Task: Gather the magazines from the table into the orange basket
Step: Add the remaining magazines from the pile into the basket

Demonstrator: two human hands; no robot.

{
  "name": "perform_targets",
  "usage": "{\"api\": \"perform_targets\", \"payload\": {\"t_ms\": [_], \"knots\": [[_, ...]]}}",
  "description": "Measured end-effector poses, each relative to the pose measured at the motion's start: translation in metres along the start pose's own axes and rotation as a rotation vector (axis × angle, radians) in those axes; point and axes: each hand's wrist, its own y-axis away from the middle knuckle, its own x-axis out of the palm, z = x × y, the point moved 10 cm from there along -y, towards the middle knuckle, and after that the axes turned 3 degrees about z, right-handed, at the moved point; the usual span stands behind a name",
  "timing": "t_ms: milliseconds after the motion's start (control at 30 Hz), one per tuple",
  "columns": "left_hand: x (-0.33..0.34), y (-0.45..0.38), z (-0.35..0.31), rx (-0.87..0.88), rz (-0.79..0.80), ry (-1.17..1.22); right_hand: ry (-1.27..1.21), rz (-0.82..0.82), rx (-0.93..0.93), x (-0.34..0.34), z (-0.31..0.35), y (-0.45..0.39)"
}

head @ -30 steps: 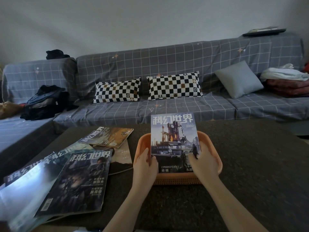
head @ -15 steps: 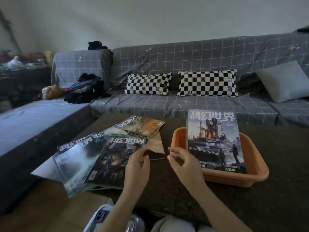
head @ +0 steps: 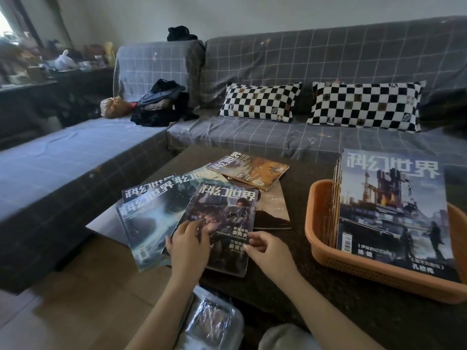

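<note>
Head view is showing both hands lying on the dark-cover magazine (head: 222,223) atop the spread on the table (head: 298,248). Left hand (head: 188,245) is resting on its near left corner, fingers loosely bent; right hand (head: 267,251) is touching its right edge, fingers curled, gripping nothing firmly. Orange basket (head: 321,238) is sitting at right, holding upright magazines (head: 391,205).

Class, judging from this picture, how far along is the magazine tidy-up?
Done: several magazines stand in the orange basket. In hand: both hands, left and right, are on the top magazine. Left: the other loose magazines on the table.
</note>
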Motion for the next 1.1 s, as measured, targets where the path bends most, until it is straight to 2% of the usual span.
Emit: {"api": "perform_targets", "payload": {"t_ms": [133, 233, 400, 567, 767, 967, 1100], "knots": [[-0.005, -0.016, 0.018, -0.109, 0.017, -0.135, 0.028, -0.017, 0.084, 0.007, -0.016, -0.008], [-0.008, -0.023, 0.025, -0.159, 0.044, -0.122, -0.03, -0.013, 0.15, 0.008, -0.025, -0.011], [0.004, -0.012, 0.036, -0.277, 0.199, 0.23, -0.179, -0.042, 0.328, -0.007, -0.044, -0.005], [0.007, 0.014, 0.015, -0.168, 0.256, 0.395, -0.236, 0.001, 0.388, -0.012, -0.049, 0.015], [-0.029, 0.038, -0.012, -0.115, 0.232, 0.679, -0.436, -0.061, 0.228, -0.047, -0.019, 0.035], [-0.036, 0.049, -0.063, -0.096, 0.293, 0.941, -0.458, -0.181, 0.057, -0.11, 0.014, 0.061], [-0.016, 0.053, -0.106, -0.06, 0.354, 1.029, -0.404, -0.296, 0.041, -0.16, 0.013, 0.081]]}}
